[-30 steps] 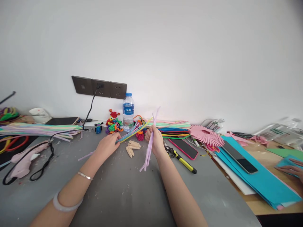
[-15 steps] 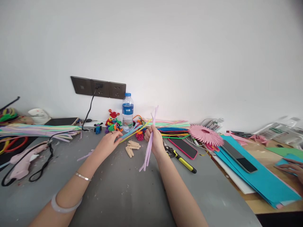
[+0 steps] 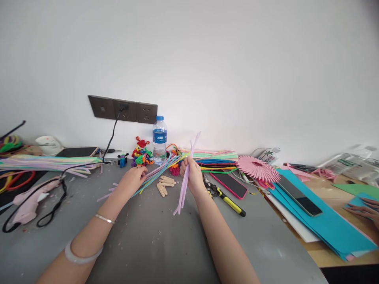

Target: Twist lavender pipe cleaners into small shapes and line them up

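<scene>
My right hand is closed in a fist around a few lilac pipe cleaners, held upright and slightly tilted above the grey table. My left hand reaches over a loose spread of lilac, blue and yellow pipe cleaners on the table. Its fingers look loosely bent and touch or hover over them; the fingertips are partly hidden. Several short wooden pieces lie between my hands. Yellow-and-black pliers lie right of my right hand.
A water bottle and small colourful figures stand by the wall. A pink glue gun with a cord lies left. Phones, a pink paper fan and blue sheets lie right. Another person's hand is at far right.
My left hand has shifted slightly left and come away from the blue and yellow strands, which now spread wider beneath it with lilac ones. My right hand has barely moved.
</scene>
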`<act>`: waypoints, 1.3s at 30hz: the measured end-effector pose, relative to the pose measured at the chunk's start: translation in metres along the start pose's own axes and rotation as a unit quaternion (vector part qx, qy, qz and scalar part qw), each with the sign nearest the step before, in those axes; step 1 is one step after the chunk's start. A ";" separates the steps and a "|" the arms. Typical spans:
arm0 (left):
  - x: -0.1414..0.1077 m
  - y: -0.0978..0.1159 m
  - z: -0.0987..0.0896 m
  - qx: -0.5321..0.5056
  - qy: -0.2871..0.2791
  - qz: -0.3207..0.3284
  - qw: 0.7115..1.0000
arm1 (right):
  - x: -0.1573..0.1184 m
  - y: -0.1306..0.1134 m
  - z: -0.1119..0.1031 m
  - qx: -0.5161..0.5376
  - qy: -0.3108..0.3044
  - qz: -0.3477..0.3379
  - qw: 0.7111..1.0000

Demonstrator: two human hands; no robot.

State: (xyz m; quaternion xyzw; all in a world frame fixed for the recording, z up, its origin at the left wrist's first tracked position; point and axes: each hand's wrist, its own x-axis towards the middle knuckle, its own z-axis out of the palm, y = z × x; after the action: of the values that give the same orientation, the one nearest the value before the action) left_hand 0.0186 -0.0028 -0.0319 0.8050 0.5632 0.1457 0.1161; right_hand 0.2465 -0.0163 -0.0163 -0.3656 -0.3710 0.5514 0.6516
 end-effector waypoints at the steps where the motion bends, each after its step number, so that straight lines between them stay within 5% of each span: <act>1: 0.000 0.000 0.001 0.012 -0.008 -0.002 1.000 | 0.000 0.002 -0.001 -0.015 0.001 0.001 1.000; 8: -0.002 0.006 -0.005 0.036 0.008 -0.009 0.999 | -0.004 0.009 0.002 -0.109 -0.023 0.013 0.994; 15: -0.015 0.026 -0.038 -0.036 0.255 -0.050 0.965 | -0.009 0.005 0.006 -0.164 -0.077 0.016 0.983; 17: -0.018 0.032 -0.042 -0.088 0.282 -0.042 0.954 | -0.010 0.004 0.006 -0.183 -0.095 0.007 0.979; 23: -0.016 0.035 -0.035 -0.003 0.179 -0.066 0.982 | -0.012 0.002 0.009 -0.201 -0.097 0.002 0.975; 30: -0.020 0.038 -0.037 -0.177 0.242 0.012 0.954 | -0.014 0.001 0.011 -0.187 -0.102 -0.006 0.977; 36: -0.026 0.061 -0.017 -0.294 0.008 0.113 0.949 | -0.020 0.000 0.016 -0.178 -0.168 -0.026 0.969; 39: -0.029 0.071 -0.008 -0.307 -0.025 0.113 0.945 | -0.023 -0.002 0.018 -0.179 -0.187 -0.024 0.966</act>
State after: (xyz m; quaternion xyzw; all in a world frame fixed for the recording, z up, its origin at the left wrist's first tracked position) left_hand 0.0683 -0.0535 -0.0024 0.7921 0.3938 0.3033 0.3542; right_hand 0.2288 -0.0376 -0.0086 -0.3576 -0.5878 0.5186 0.5076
